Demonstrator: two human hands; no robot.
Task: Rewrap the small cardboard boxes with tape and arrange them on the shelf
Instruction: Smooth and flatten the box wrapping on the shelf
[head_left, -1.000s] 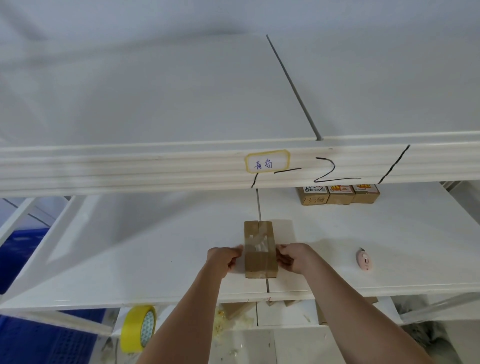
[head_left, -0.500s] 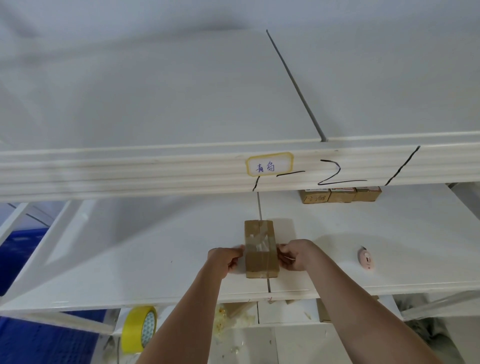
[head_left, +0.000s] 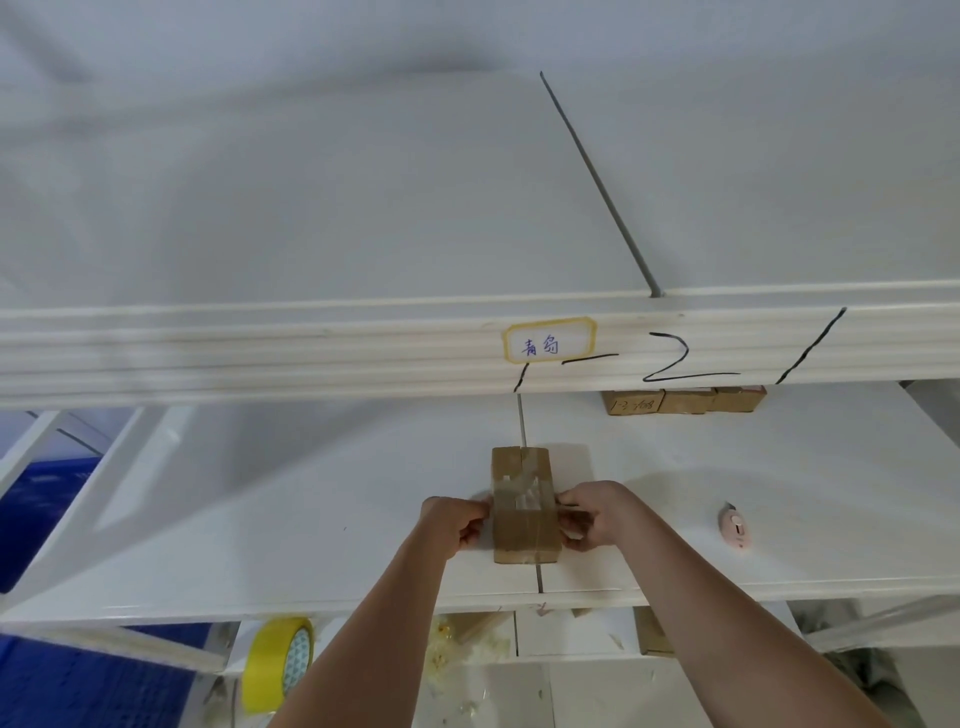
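A small cardboard box (head_left: 524, 506) lies on the white shelf board (head_left: 311, 519), over the seam between two panels and near the front edge; the left hand (head_left: 453, 525) sits at its left side with fingers curled, seemingly pinching the tape end against that face, and the right hand (head_left: 592, 519) does the same on the right, fingers curled round what looks like a strip of clear tape (head_left: 524, 499) crossing the top; whether each pinches tape alone or presses the cardboard too cannot be told. The step appears to be pulling the strip tight and smoothing it down both flanks; it would go best with even tension from both sides, the box kept flat so it does not skid, and the ends rubbed down from the top edge outward to avoid wrinkles. The front edge is close behind the box, so any push should go away from the person; open board lies to the left and behind; a small pink cutter (head_left: 733, 527) rests well apart on the right; three wrapped boxes (head_left: 683, 401) stand in a row at the back right; a yellow tape roll (head_left: 278, 662) hangs below the board.
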